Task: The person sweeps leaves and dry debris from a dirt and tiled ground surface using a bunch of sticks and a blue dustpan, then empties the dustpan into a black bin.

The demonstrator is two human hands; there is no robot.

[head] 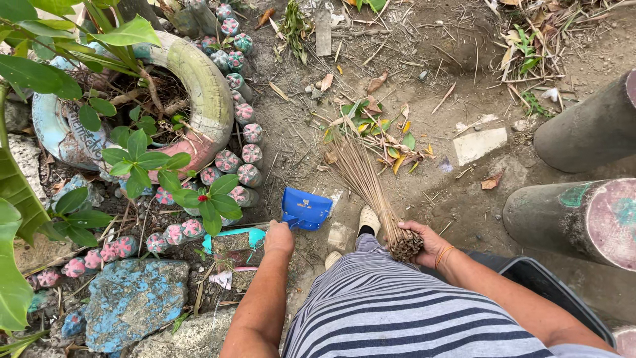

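Striped clothing (397,311) fills the bottom of the view. The left hand (279,237) has its fingers closed on a blue dustpan (305,209) resting on the dirt. The right hand (427,244) grips a stick broom (371,189), whose tips touch a leaf pile (387,142) near a painted tyre (199,93).

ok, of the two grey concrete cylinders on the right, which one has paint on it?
The nearer grey concrete cylinder: pink end face and green patches. The farther cylinder is bare grey.
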